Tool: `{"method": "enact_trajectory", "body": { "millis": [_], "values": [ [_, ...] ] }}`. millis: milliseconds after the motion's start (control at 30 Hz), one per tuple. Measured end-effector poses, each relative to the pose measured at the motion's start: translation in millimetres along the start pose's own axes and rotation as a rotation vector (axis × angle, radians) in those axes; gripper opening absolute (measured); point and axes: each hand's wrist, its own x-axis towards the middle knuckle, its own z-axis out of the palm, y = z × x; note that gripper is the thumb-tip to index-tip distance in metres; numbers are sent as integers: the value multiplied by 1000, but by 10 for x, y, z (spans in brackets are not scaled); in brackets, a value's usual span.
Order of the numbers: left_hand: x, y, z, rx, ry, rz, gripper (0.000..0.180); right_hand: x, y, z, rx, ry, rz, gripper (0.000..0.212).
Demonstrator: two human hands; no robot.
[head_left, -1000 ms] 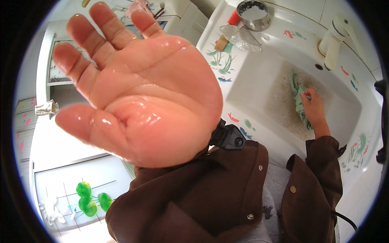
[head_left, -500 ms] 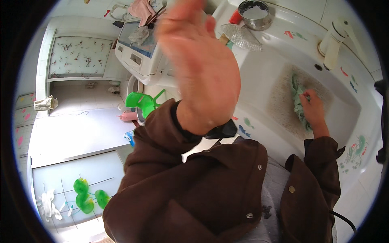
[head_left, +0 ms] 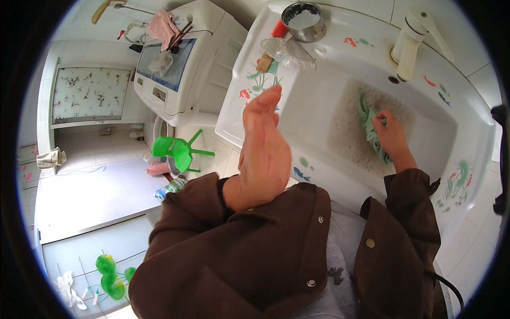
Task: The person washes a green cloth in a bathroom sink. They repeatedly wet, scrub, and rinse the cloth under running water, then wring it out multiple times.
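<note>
A crumpled pale green cloth (head_left: 368, 127) lies on the dirty brown patch in the white sink's basin. My right hand (head_left: 390, 135) is closed on the cloth's right side, fingers pinching its fabric. Raised in the air at the sink's left front edge, my left hand (head_left: 264, 154) holds nothing. Its fingers are stretched out, pointing up and seen partly edge-on. The white sink (head_left: 308, 111) has fish and lotus decals on its rim.
A beige tap (head_left: 409, 48) stands at the back rim. A metal bowl (head_left: 304, 22) of white powder, a silvery mesh scrubber (head_left: 289, 53) and a red-bristled brush (head_left: 264, 63) sit at the back left. Further left are a washing machine (head_left: 183, 80) and a green chair (head_left: 178, 150).
My left hand has come down and away from in front of the view, showing the sink's left rim. The whole view has shifted slightly. My right hand stays on the cloth.
</note>
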Motion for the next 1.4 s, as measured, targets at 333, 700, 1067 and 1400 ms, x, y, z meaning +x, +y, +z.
{"method": "enact_trajectory", "body": {
  "millis": [333, 700, 1067, 1400],
  "values": [
    [561, -157, 657, -318, 0, -38, 41, 14, 27, 2, -22, 52, -72, 22],
    [827, -1240, 323, 217, -188, -807, 41, 5, -116, -254, 355, -137, 98, 22],
    [807, -1760, 315, 497, -588, -1165, 57, 187, 180, -506, 680, -57, 357, 34],
    [533, -2299, 300, 767, -557, -858, 74, 121, 564, -26, -276, -48, 248, 57]
  ]
}}
